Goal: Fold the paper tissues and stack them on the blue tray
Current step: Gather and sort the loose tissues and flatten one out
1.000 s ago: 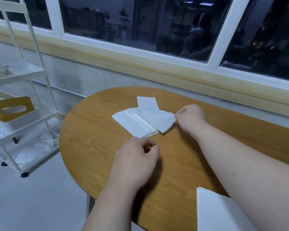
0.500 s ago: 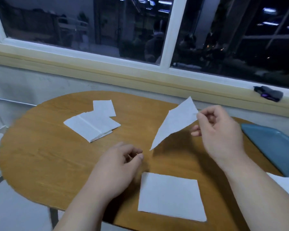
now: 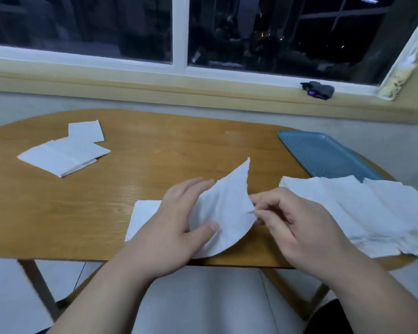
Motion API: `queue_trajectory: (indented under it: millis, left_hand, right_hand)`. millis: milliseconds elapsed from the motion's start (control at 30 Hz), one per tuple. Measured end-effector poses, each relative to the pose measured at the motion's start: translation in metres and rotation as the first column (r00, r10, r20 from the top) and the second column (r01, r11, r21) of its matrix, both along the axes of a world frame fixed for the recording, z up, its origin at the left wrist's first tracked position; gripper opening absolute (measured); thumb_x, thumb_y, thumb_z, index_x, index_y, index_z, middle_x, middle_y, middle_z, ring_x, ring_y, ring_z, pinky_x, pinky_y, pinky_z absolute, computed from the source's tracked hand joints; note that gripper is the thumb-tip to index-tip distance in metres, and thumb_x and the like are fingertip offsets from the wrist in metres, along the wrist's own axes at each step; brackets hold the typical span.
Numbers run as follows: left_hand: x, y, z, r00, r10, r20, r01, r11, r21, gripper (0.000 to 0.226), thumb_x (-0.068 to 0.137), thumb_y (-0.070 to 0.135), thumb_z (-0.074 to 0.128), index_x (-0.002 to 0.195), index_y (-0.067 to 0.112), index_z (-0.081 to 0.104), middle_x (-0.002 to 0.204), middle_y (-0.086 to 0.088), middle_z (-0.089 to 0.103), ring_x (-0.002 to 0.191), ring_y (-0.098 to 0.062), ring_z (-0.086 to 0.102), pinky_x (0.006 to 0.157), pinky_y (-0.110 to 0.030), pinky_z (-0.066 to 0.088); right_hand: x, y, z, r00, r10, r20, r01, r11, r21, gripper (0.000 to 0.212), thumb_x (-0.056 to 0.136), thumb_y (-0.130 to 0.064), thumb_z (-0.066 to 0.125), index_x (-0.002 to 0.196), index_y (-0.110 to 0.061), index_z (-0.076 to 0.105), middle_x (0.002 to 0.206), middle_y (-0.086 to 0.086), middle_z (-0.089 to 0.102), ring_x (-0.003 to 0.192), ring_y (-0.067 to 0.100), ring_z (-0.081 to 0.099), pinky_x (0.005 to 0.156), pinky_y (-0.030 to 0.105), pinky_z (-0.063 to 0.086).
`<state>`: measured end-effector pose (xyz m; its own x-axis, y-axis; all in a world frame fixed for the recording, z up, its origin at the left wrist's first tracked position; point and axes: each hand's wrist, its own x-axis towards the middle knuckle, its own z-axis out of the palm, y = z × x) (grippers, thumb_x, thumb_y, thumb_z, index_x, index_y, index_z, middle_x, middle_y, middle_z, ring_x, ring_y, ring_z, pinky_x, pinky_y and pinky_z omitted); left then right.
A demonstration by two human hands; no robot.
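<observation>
**Paper tissue (image 3: 227, 208) now gripped from both sides**

Dangled half a second ago from the right hand (image 3: 297, 225) alone, raised over the middle of the table (image 3: 155, 153). Now lowered toward the front edge and taken by the left hand (image 3: 176, 225) too. Clasped on its left side by that hand, earlier loosely curled and holding nothing: thumb on the near face, fingers nearly straight behind. Pinched at its right edge between thumb and fingertips of the right hand. Seen from further right than before, with more of the blue tray (image 3: 323, 153) and the heap of unfolded tissues (image 3: 360, 213) showing.

Looks white, soft and faintly textured. Bowed into a curve, one ragged corner pointing up and away, lower edge drooping near the table's front rim. Hangs partly over a second tissue (image 3: 144, 218) lying flat under the left hand. Well apart from the tray at far right, hidden at its near end by the heap. Left untouched at far left: folded stack (image 3: 63, 155), small folded piece (image 3: 86, 131) just behind.
</observation>
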<state>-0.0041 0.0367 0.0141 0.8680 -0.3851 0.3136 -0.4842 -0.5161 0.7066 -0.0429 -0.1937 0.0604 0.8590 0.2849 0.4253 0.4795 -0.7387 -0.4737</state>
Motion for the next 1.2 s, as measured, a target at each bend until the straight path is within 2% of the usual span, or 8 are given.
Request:
queue_trajectory:
  millis: [267, 467, 567, 667, 767, 900, 1000, 1200]
  left_hand:
    - [0.003, -0.026, 0.012, 0.929, -0.249, -0.275, 0.17, 0.945, -0.279, 0.079, 0.076, 0.055, 0.066, 0.145, 0.061, 0.027, 0.155, 0.033, 0.026, 0.142, 0.017, 0.015, 0.111, -0.02, 0.023]
    - [0.027, -0.049, 0.04, 0.751, -0.553, -0.362, 0.371, 0.806, -0.462, 0.083, 0.077, 0.032, 0.066, 0.152, 0.034, 0.032, 0.144, -0.004, 0.053, 0.139, -0.016, 0.043, 0.113, -0.038, 0.036]
    - [0.037, -0.053, 0.052, 0.727, -0.589, -0.351, 0.367, 0.767, -0.527, 0.082, 0.075, 0.019, 0.067, 0.151, 0.022, 0.036, 0.114, -0.016, 0.062, 0.113, -0.028, 0.058, 0.103, -0.043, 0.041]
    - [0.043, -0.057, 0.06, 0.809, -0.497, -0.314, 0.272, 0.79, -0.549, 0.07, 0.076, 0.002, 0.066, 0.142, 0.02, 0.05, 0.089, -0.003, 0.058, 0.089, -0.017, 0.059, 0.086, -0.032, 0.046]
    - [0.048, -0.057, 0.065, 0.905, -0.306, -0.296, 0.106, 0.836, -0.539, 0.053, 0.076, 0.003, 0.071, 0.124, 0.025, 0.065, 0.088, -0.002, 0.062, 0.084, -0.016, 0.063, 0.08, -0.028, 0.051]
    - [0.052, -0.051, 0.074, 0.973, -0.052, -0.224, -0.059, 0.885, -0.461, 0.014, 0.083, 0.014, 0.074, 0.086, 0.028, 0.075, 0.084, -0.002, 0.073, 0.075, -0.017, 0.063, 0.073, -0.033, 0.048]
    - [0.052, -0.045, 0.081, 0.985, 0.144, -0.098, -0.171, 0.903, -0.393, 0.013, 0.086, 0.021, 0.075, 0.077, 0.032, 0.073, 0.068, 0.001, 0.062, 0.056, -0.018, 0.043, 0.056, -0.027, 0.034]
    - [0.018, -0.027, 0.067, 0.935, 0.283, 0.215, -0.237, 0.947, -0.215, 0.019, 0.082, 0.024, 0.076, 0.073, 0.04, 0.069, 0.089, 0.022, 0.068, 0.088, -0.006, 0.058, 0.061, -0.014, 0.04]
  right_hand:
    - [-0.035, -0.021, -0.001, 0.974, 0.202, -0.104, -0.178, 0.963, 0.204, 0.004, 0.087, -0.038, 0.049, 0.089, -0.035, 0.052, 0.11, -0.023, 0.07, 0.081, 0.033, 0.067, 0.07, 0.045, 0.053]
    - [-0.03, -0.037, 0.023, 0.947, 0.271, -0.17, -0.201, 0.917, 0.344, 0.021, 0.086, -0.01, 0.058, 0.079, -0.03, 0.056, 0.094, -0.005, 0.073, 0.077, 0.009, 0.065, 0.066, 0.016, 0.047]
    - [-0.025, -0.044, 0.035, 0.933, 0.306, -0.192, -0.201, 0.881, 0.429, 0.02, 0.086, -0.007, 0.056, 0.077, -0.024, 0.056, 0.106, -0.01, 0.076, 0.094, 0.015, 0.07, 0.076, 0.023, 0.054]
    - [-0.013, -0.051, 0.045, 0.929, 0.303, -0.212, -0.159, 0.845, 0.51, 0.022, 0.092, 0.003, 0.055, 0.078, -0.015, 0.055, 0.109, -0.001, 0.076, 0.096, 0.019, 0.071, 0.078, 0.026, 0.057]
    - [0.007, -0.053, 0.057, 0.961, 0.154, -0.232, -0.027, 0.881, 0.472, 0.02, 0.096, 0.006, 0.056, 0.082, -0.007, 0.055, 0.085, 0.003, 0.074, 0.07, 0.014, 0.065, 0.065, 0.026, 0.053]
    - [0.035, -0.052, 0.07, 0.989, -0.113, -0.091, 0.13, 0.97, 0.205, 0.019, 0.095, -0.016, 0.06, 0.079, -0.026, 0.058, 0.07, 0.002, 0.064, 0.064, 0.018, 0.06, 0.065, 0.044, 0.052]
    - [0.04, -0.047, 0.076, 0.986, -0.168, 0.005, 0.165, 0.971, 0.174, 0.011, 0.093, -0.027, 0.06, 0.083, -0.031, 0.058, 0.071, -0.003, 0.063, 0.069, 0.02, 0.06, 0.068, 0.046, 0.053]
    - [0.016, -0.045, 0.048, 0.984, -0.162, 0.081, 0.149, 0.979, 0.142, 0.008, 0.092, -0.033, 0.054, 0.088, -0.037, 0.059, 0.086, -0.015, 0.066, 0.08, 0.009, 0.062, 0.067, 0.032, 0.052]
